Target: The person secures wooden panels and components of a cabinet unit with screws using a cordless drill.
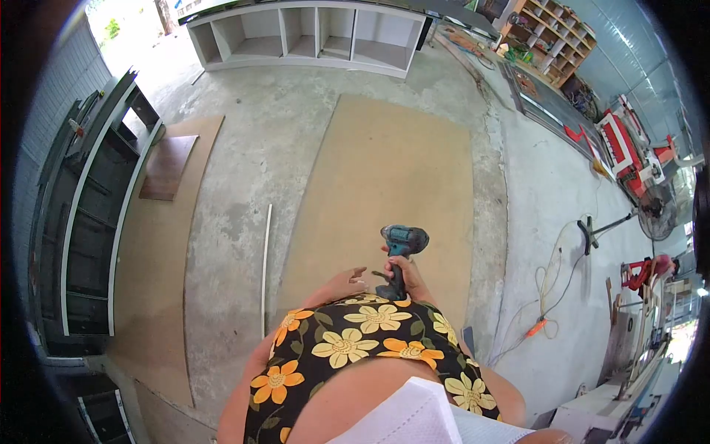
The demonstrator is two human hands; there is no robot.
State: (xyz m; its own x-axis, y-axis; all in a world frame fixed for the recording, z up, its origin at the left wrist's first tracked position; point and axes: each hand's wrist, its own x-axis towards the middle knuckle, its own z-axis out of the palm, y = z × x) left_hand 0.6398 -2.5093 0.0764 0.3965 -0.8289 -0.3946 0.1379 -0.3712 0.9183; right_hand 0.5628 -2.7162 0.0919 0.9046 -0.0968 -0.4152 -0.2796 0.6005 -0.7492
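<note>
Lettering on the drill (pixel 403 240) is too small to read; only the teal body with black trim shows. No other writing in view is legible.

The drill is at centre frame, held in front of the floral shirt (pixel 355 348) and above the big board (pixel 384 170) on the concrete floor (pixel 251 148). Its handle runs roughly up-down in the picture, with the base towards the body and the head away from it. The head lies crosswise, left-right, with its dark end towards picture right. Can't tell which end is the nose.

The right hand (pixel 408 280) is wrapped tight round the drill's handle, fingers closed, holding it upright. The left hand (pixel 346 283) is loosely open with the fingers slightly spread, holding nothing. Its fingertips are just beside the drill's base; can't tell if they touch.

- A thin white strip (pixel 265 259) lies on the floor, left of the big board and about parallel to its edge.
- A second board (pixel 155 281) lies further left, with a small brown panel (pixel 168 166) on it.
- A dark shelf unit (pixel 96 207) lies along the left edge.
- A white shelf unit (pixel 310 33) is at the top.
- On the right are an orange cable (pixel 536 328) and a fan (pixel 654 211), well apart from the hands.
</note>
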